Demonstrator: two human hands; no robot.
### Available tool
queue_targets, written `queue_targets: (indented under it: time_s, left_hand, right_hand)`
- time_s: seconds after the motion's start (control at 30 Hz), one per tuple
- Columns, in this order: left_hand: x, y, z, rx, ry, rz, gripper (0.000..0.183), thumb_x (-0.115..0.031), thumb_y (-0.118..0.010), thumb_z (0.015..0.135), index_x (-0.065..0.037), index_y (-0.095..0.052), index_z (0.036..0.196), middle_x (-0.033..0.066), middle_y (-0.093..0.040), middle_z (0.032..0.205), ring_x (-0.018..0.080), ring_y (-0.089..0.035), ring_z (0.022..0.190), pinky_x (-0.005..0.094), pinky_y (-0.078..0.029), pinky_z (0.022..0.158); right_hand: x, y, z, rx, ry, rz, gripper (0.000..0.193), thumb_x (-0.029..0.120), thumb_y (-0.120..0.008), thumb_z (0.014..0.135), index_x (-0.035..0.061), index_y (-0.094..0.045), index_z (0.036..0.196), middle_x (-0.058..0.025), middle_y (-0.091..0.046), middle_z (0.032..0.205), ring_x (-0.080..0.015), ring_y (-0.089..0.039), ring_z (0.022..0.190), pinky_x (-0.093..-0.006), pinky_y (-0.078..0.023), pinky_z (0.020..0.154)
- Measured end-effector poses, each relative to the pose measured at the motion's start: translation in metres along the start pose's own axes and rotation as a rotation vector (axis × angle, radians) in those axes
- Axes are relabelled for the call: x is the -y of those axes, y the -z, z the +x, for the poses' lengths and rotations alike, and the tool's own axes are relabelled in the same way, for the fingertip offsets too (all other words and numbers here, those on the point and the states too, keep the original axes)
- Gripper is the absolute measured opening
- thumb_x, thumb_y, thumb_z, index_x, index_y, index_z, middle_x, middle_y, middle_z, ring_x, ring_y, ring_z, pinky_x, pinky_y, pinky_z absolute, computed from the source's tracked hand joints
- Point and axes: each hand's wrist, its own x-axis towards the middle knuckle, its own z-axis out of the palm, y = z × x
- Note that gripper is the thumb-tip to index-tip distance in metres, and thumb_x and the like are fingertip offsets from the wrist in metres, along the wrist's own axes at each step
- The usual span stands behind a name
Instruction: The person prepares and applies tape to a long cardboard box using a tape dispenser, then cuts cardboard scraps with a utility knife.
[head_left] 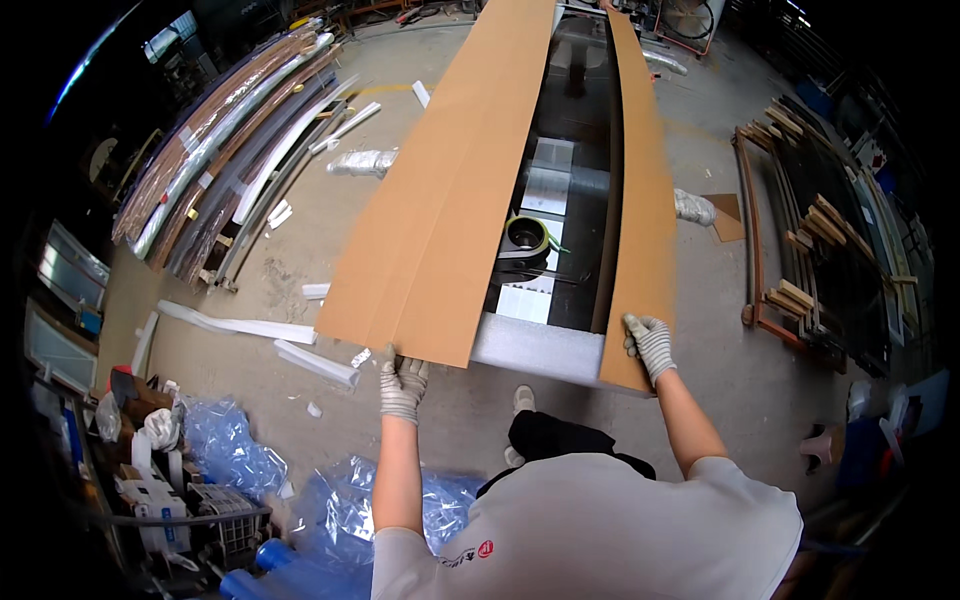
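A long dark glossy panel [590, 160] stretches away in front of me, with white foam [540, 345] wrapped over its near end. Brown cardboard lies along both sides: a wide creased sheet [430, 200] on the left, a narrower strip [640, 200] on the right. In a striped glove, my left hand [403, 385] is closed on the near edge of the wide sheet, its fingertips partly hidden. My right hand [650, 345], gloved too, grips the near end of the narrow strip. A dark round roll with a yellow-green rim [527, 233] rests on the panel between them.
Wrapped long profiles [230, 140] are stacked at left. White foam strips [240, 325] litter the floor. Crumpled blue plastic film [350, 500] lies near my feet, beside a cluttered cart [170, 510]. A rack with dark panels and wooden blocks [820, 230] stands at right.
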Motion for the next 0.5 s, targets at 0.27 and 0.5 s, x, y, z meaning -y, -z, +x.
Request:
queue_targets:
  time_s: [0.27,0.5]
  left_hand:
    - [-0.112,0.032,0.092,-0.016,-0.092,0.23,0.05,-0.028,-0.068,0.076,-0.008,-0.054,0.12,0.0086,-0.057,0.122,0.0313,-0.053,0.112,0.0512,-0.043,0.095]
    - [-0.101,0.055,0.08,0.086,0.138,0.456,0.044,-0.027,-0.071,0.073,-0.008,-0.059,0.111,0.0063,-0.065,0.105,0.0245,-0.06,0.098,0.0437,-0.045,0.091]
  right_hand:
    - [-0.016,-0.04,0.067,-0.334,0.268,-0.116,0.051,0.042,-0.072,0.077,0.0061,-0.045,0.051,-0.0003,-0.041,0.045,-0.0091,-0.035,0.044,-0.0287,-0.032,0.042]
    - [0.054,-0.064,0.103,-0.426,0.531,-0.155,0.045,0.041,-0.074,0.072,0.0048,-0.051,0.057,-0.0017,-0.043,0.051,-0.0102,-0.04,0.051,-0.0286,-0.035,0.05]
